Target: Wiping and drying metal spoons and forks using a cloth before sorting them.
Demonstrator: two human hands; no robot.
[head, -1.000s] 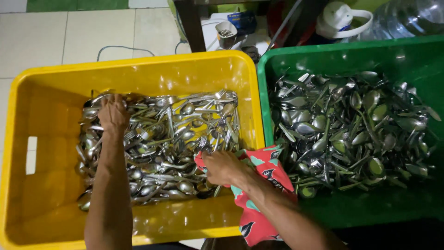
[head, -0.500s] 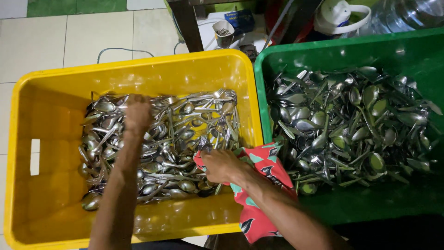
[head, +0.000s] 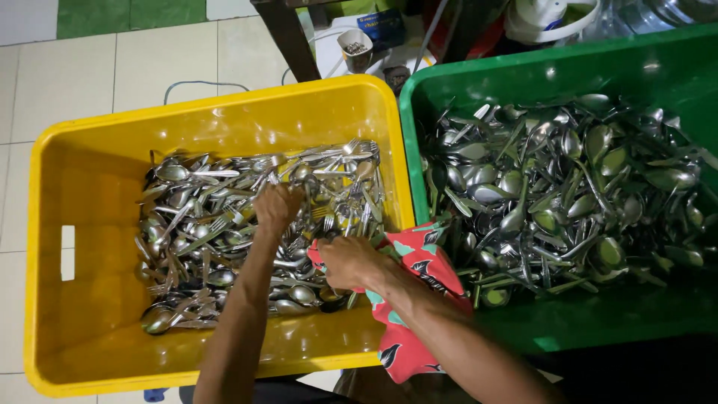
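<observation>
Two plastic crates stand side by side: a green crate [head: 479, 82] of steel spoons [head: 568, 187] and a yellow crate [head: 224, 112] holding mixed steel spoons and forks [head: 202, 247]. The left hand [head: 278, 208] has travelled rightward across the yellow crate's heap within the last second, fingers now curled down into the cutlery; its grasp cannot be told. The right hand [head: 345, 262] stays closed on a red patterned cloth [head: 411, 284] at the crates' shared edge.

Looks like the back wash-up area of some eatery or catering place. Way too much cutlery for a home: a yellow crate [head: 90, 150] full of spoons and forks [head: 224, 232] under the hands, a green crate [head: 523, 82] of spoons just right of them, tiled floor [head: 90, 67] beyond.
</observation>
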